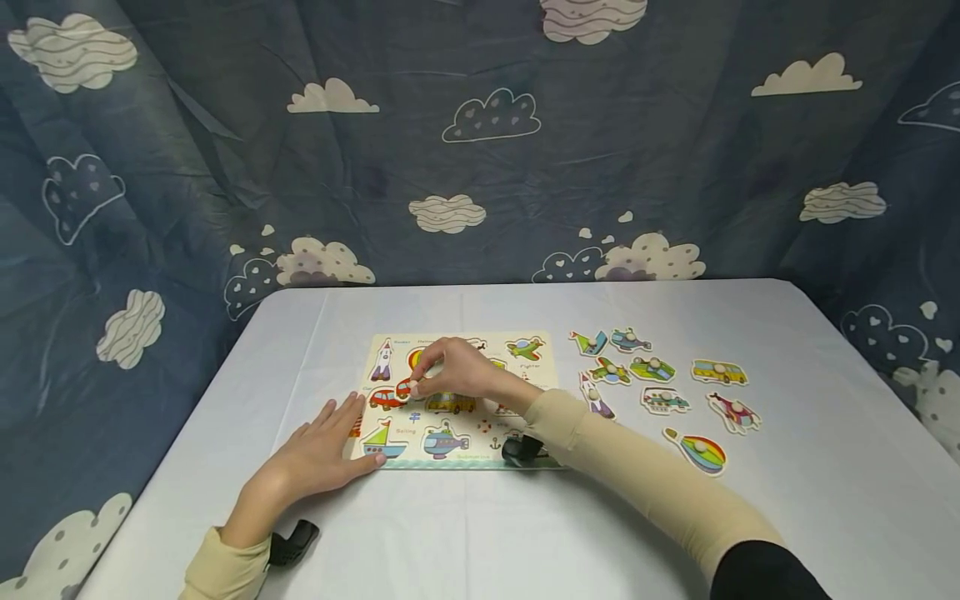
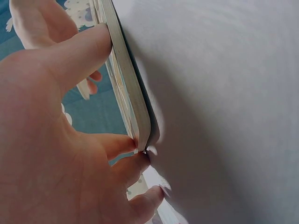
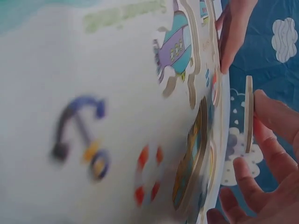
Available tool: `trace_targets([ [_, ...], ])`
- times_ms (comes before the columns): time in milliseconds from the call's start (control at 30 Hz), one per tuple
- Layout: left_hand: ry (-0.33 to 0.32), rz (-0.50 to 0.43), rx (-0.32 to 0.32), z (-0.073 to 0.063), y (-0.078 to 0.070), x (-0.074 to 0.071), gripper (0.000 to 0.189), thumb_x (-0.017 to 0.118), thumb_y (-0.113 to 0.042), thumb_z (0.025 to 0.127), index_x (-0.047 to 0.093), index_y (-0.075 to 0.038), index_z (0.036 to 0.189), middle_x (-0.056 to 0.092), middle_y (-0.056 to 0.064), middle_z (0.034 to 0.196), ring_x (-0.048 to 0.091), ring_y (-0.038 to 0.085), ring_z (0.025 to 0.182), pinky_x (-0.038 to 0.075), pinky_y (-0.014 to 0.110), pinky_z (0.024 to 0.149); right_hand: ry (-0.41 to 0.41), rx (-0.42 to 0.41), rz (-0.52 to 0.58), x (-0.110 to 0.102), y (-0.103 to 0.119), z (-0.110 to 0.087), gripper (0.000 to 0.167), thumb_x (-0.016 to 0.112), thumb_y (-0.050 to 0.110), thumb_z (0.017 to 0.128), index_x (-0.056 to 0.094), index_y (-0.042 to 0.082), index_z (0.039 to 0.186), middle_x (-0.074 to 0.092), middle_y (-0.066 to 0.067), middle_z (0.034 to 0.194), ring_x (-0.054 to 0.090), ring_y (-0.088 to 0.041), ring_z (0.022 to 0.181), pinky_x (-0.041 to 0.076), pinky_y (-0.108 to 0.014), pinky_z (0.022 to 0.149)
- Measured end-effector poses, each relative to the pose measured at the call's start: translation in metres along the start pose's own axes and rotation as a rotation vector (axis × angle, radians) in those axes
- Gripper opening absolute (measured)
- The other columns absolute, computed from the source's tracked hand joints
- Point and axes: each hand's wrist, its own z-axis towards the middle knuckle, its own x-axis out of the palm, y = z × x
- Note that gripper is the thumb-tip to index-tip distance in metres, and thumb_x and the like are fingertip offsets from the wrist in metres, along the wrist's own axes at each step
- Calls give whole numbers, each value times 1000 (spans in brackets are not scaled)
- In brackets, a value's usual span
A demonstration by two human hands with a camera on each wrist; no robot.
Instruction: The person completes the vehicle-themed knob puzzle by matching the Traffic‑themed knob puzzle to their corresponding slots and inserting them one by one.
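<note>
A wooden vehicle puzzle board (image 1: 480, 458) lies flat, with cut-out pictures of a rocket, boat, submarine and others. My right hand (image 1: 459, 368) reaches over its middle and pinches a small red puzzle piece (image 1: 403, 389) beside the red car picture (image 1: 385, 399). In the right wrist view the piece (image 3: 249, 114) appears edge-on, held off the board. My left hand (image 1: 318, 446) rests at the board's lower left corner, fingers spread along the side. Its thumb presses the front edge (image 2: 126, 79) in the left wrist view.
Several loose pieces lie right of the board, among them a yellow bus (image 1: 718, 372), a balloon (image 1: 697, 452), a helicopter (image 1: 735, 413) and a rocket (image 1: 596, 396). They stand on a white-covered table (image 1: 420, 533). A dark cloud-patterned cloth (image 1: 480, 183) hangs behind.
</note>
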Motion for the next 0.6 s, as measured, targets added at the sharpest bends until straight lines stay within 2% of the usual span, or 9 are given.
trace_targets([
  [200,-8,0,8,0,1,-1,98,59,-62,89,23,-1,155,21,19,160,15,48,144,18,71,107,-6,22,-104,13,6,16,8,85,20,79,78,21,82,70,11,96,58,-12,104,44,-29,93],
  [367,0,-5,7,-1,1,-1,97,59,-62,89,22,-1,155,21,19,160,15,48,144,17,71,107,16,39,-160,23,13,28,7,85,23,79,79,23,81,69,15,91,59,-13,102,42,-30,94],
  [600,3,-8,9,-1,1,-1,97,59,-62,89,22,-1,156,20,19,160,14,47,144,17,70,107,9,59,-275,32,15,36,10,86,27,77,77,24,75,69,16,87,60,-10,96,30,-34,106],
])
